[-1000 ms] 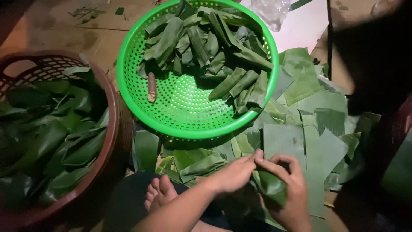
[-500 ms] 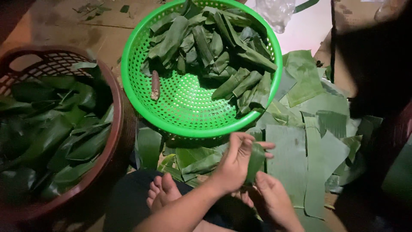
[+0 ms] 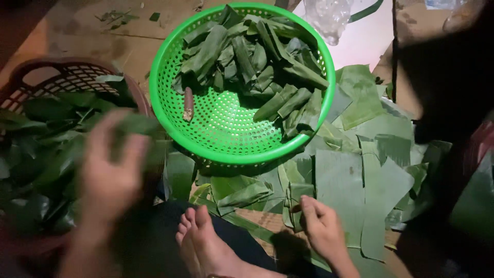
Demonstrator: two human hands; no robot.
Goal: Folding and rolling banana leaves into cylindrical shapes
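Note:
My left hand is blurred with motion above the brown basket at the left. A green leaf, equally blurred, sits at its fingertips. My right hand lies low on the pile of cut flat leaf pieces, with its fingertips pinching the edge of a narrow leaf strip. The brown basket is full of dark whole leaves. A round green perforated basket stands at the upper middle, with several folded leaf parcels and one brown stick-like piece inside.
My bare feet rest between my hands at the bottom middle. A clear plastic bag lies beyond the green basket. Dark shadow covers the right edge. Leaf scraps lie on the brown floor at the upper left.
My left hand has swung from the leaf pile leftwards to over the brown basket, carrying a leaf. My right hand has stayed low on the cut leaves and reached forward onto a strip.

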